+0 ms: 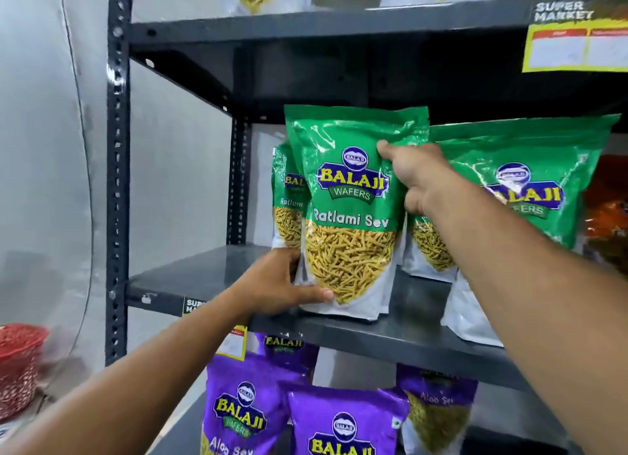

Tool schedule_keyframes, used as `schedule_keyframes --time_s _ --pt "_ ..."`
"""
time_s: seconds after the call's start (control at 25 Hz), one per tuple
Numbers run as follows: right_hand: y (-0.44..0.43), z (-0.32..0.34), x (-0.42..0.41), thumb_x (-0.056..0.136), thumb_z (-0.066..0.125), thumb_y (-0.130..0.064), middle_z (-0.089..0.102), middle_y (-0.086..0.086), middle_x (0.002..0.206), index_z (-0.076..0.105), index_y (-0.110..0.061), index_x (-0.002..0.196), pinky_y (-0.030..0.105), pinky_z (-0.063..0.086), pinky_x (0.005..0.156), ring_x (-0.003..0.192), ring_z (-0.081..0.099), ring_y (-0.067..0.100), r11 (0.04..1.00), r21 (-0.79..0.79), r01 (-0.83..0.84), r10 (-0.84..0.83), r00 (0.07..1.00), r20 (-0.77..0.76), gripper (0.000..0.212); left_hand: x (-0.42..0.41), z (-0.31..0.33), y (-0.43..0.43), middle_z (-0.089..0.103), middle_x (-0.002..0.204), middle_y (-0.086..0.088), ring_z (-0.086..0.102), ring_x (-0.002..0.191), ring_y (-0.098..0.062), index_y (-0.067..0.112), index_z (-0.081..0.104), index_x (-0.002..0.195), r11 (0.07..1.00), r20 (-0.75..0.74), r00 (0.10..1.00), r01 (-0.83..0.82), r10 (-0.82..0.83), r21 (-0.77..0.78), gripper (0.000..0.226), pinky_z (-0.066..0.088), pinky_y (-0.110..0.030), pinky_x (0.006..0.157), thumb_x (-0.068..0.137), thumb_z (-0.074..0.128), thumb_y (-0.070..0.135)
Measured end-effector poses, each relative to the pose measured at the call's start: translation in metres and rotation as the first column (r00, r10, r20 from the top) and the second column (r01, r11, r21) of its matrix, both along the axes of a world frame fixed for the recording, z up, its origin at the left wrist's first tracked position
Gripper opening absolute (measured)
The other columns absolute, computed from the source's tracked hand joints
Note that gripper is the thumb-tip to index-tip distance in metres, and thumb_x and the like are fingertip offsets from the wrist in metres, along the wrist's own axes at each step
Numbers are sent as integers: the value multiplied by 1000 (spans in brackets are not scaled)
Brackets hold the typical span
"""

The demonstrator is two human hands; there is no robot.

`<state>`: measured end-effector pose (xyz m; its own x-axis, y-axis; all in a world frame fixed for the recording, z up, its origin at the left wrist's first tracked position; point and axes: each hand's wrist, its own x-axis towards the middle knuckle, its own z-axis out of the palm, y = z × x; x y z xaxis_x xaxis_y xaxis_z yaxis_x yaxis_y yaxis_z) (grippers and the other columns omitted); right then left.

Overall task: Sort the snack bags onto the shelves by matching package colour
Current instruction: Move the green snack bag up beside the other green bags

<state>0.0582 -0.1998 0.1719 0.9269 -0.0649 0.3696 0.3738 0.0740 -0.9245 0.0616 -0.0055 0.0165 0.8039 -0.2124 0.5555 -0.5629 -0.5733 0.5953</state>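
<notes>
Here, both hands gripping green bag (350, 210) upright on mid shelf (407, 332), L hand (282, 284) low, R hand (418, 176) top.

Shop, metal rack (118, 169) w/ snack bags (350, 213), "Super Market" price tag (577, 36)

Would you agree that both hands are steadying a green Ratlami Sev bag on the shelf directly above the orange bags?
Not quite: the head view shows purple bags directly below that shelf, not orange. The left hand and right hand do steady the green Ratlami Sev bag.
</notes>
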Motion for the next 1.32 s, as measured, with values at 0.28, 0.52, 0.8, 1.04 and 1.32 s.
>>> schedule_keyframes --time_s 0.28,0.52,0.8,1.04,1.32 --pt "6 -6 10 80 70 -30 71 7 101 55 -6 107 41 56 84 84 69 25 998 -59 19 -16 998 62 39 19 11 12 75 113 9 68 108 -5 22 67 111 996 -94 993 64 -70 -58 58 48 -38 105 59 90 36" --pt "-36 -120 -6 67 68 -12 63 24 113 47 -10 103 59 48 93 107 61 40 766 -642 -35 -5 998 -60 42 19 7 9 73 113 8 68 106 -3 26 60 112 967 -91 983 135 -158 -215 63 51 -15 89 61 88 2" --pt "-10 -140 21 69 76 -22 71 5 96 58 -19 98 46 52 90 90 67 25 653 -757 20 -34 999 -3 34 23 12 38 77 104 -2 73 96 -11 7 66 108 976 -134 985 79 -107 -204 53 57 -25 87 60 85 -8" --pt "52 -133 19 75 73 -31 62 9 120 52 -11 121 38 52 87 103 60 29 532 -844 71 -31 997 65 54 23 14 93 80 88 3 74 84 -9 6 66 104 972 -181 982 17 -61 -235 52 58 -20 74 61 77 -20" --pt "81 -135 20 76 72 -30 63 11 118 54 -9 117 37 53 84 100 61 29 533 -843 78 -2 996 91 50 20 10 122 77 102 -4 72 96 -18 6 66 109 964 -192 981 -15 -38 -267 52 58 -31 87 64 77 -18"
